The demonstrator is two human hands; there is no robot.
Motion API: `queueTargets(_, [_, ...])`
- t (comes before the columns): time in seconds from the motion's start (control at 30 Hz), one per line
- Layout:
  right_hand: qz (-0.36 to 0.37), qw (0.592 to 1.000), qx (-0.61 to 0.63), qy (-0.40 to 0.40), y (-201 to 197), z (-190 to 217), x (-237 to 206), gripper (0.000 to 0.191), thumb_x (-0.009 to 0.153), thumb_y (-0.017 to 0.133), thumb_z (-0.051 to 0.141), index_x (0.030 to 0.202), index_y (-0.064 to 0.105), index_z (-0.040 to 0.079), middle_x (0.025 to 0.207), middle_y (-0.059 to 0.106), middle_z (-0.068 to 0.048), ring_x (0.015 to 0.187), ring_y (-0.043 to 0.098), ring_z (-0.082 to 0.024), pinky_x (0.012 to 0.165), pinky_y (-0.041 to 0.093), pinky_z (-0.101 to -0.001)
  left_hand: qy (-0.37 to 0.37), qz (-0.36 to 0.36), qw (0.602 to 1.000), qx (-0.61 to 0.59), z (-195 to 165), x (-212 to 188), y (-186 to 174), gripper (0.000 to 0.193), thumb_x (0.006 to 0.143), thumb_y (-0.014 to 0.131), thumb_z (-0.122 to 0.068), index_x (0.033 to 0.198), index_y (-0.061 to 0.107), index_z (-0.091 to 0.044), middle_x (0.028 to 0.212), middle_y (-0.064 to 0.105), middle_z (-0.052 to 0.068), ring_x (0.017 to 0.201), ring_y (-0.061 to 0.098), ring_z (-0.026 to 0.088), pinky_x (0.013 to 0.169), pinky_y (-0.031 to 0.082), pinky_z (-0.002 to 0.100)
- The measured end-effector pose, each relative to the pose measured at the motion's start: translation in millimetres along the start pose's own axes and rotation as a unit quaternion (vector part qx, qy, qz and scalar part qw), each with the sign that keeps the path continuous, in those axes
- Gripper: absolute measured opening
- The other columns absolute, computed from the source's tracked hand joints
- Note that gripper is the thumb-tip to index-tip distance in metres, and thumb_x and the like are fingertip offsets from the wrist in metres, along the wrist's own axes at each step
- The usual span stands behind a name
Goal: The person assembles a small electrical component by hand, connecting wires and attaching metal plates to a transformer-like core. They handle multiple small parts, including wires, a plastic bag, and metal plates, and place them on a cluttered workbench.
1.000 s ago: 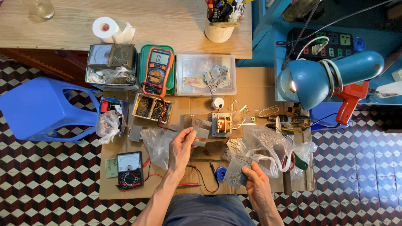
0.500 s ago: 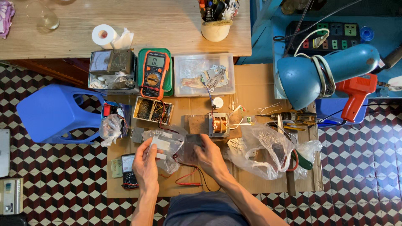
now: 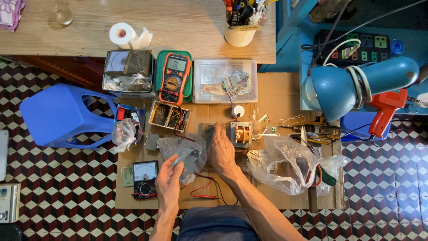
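The transformer (image 3: 240, 134) w/ copper winding sits mid-cardboard, ref pt for the rest. Right hand (image 3: 221, 151) lies flat just left of it, fingers loose & stretched forward, fingertips on the grey metal stack next to the core; not clenched on anything. Left hand (image 3: 168, 180) is down-left of the transformer, fingers curled round the edge of a clear plastic bag (image 3: 185, 151) holding grey metal pieces.

Risks, as a guess: the bag is gripped by one edge only, so it could tip & spill the pieces onto the cardboard; the thin leads right of the transformer could snag if it gets pushed.

Count: 2 multimeters, an orange one (image 3: 173, 78) up-left of the transformer, a black analog one (image 3: 145, 178) down-left. 1 blue stool (image 3: 62, 114) far left. 1 blue lamp (image 3: 352, 87) up-right. 1 bigger bag (image 3: 285, 165) right.
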State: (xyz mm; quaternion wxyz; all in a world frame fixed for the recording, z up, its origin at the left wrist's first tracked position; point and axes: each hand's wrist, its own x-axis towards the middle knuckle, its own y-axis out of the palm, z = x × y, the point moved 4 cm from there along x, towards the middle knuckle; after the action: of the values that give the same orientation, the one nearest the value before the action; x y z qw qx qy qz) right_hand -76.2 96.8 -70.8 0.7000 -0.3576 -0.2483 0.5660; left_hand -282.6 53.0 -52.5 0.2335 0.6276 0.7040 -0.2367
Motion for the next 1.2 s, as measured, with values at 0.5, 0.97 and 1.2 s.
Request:
queueTargets(0.5, [0.085,0.86,0.465,0.193,-38,3,-69,0.054,0.096,0.061,0.011,0.148,0.045,0.004,0.109,0.07,-0.009,0.09,0.063,-0.011,0.075,0.055,-0.0278,-0.074,0.292,0.95,0.074,-31,20,34,0.034,0.088,0.073,-0.035,0.105,0.077,-0.006,0.089,0.074,-0.003,0.076,0.064,0.002,0.067,0.052,0.02])
queueTargets(0.97, [-0.028,0.801,0.537,0.264,-56,-35,-100,0.014,0.094,0.074,0.018,0.098,0.069,0.005,0.08,0.067,0.002,0.07,0.054,-0.005,0.064,0.043,-0.0212,-0.027,0.316,0.931,0.179,-23,-9,82,0.029,0.076,0.087,-0.021,0.09,0.077,0.001,0.072,0.075,0.004,0.056,0.064,0.007,0.048,0.048,0.023])
queueTargets(1.2, [-0.064,0.802,0.523,0.28,-71,-44,-113,0.015,0.095,0.073,0.02,0.095,0.069,0.005,0.078,0.064,0.004,0.071,0.054,-0.004,0.064,0.044,-0.0188,-0.048,0.308,0.911,0.271,-25,-12,84,0.031,0.081,0.082,-0.033,0.091,0.082,-0.003,0.073,0.076,0.002,0.059,0.064,0.007,0.053,0.049,0.022])
